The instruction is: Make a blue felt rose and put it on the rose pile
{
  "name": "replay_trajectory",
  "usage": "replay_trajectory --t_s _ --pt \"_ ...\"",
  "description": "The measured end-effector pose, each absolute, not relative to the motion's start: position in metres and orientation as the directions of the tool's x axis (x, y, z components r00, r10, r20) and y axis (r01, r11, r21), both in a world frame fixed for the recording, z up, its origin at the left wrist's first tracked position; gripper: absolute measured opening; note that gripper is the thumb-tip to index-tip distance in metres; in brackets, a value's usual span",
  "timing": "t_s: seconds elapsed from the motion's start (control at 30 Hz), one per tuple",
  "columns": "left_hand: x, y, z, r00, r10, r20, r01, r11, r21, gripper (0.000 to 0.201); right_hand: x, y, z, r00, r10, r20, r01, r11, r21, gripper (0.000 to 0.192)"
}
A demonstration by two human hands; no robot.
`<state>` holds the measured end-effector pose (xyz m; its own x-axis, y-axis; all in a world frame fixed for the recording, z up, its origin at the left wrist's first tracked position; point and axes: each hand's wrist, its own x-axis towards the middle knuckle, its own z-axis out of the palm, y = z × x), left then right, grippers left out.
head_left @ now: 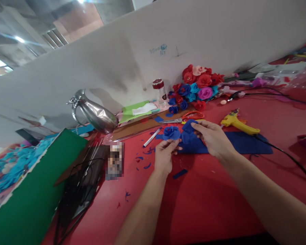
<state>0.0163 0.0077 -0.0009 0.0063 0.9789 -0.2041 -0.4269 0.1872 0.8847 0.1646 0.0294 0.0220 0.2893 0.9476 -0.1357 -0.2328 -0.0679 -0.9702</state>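
Observation:
My left hand point(165, 153) is closed on a blue artificial flower point(171, 133) with layered petals, held above the table. Between the thumb and fingers of my right hand point(211, 136) is a blue petal piece point(190, 126), just right of the flower. More blue petal material point(187, 137) shows between the two hands; what supports it I cannot make out. Under and behind my right hand lies a dark blue sheet point(247, 143). Orange-handled scissors point(192, 116) lie just beyond the hands. A white marker point(151, 137) rests left of the flower.
A yellow glue gun point(239, 124) with a black cord lies at the right. Finished flowers point(204, 81) are heaped at the back, by a lidded glass jar point(159, 92). A metal jug point(93, 112) and a green board point(38, 190) stand left. Blue scraps point(147, 166) litter the red table point(193, 204).

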Motion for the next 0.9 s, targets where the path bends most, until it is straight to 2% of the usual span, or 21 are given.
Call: replay_trajectory --t_s 0.3,0.63,0.9 --pt "0.0188 0.0063 -0.0014 0.039 0.986 -0.163 -0.422 0.164 0.891 0.026 0.1648 0.03 0.0184 0.28 0.953 -0.119 -0.205 -0.062 -0.977 0.028" --pt "0.0184 0.0066 -0.0024 0.046 0.976 -0.212 -0.435 0.211 0.875 0.027 0.1652 0.0295 0.02 0.298 0.947 -0.121 -0.181 -0.069 -0.981 0.025" --pt "0.02 0.0097 -0.0063 -0.022 0.976 -0.217 -0.494 0.178 0.851 0.027 0.164 0.0281 0.0214 0.287 0.951 -0.113 -0.156 -0.07 -0.985 0.024"
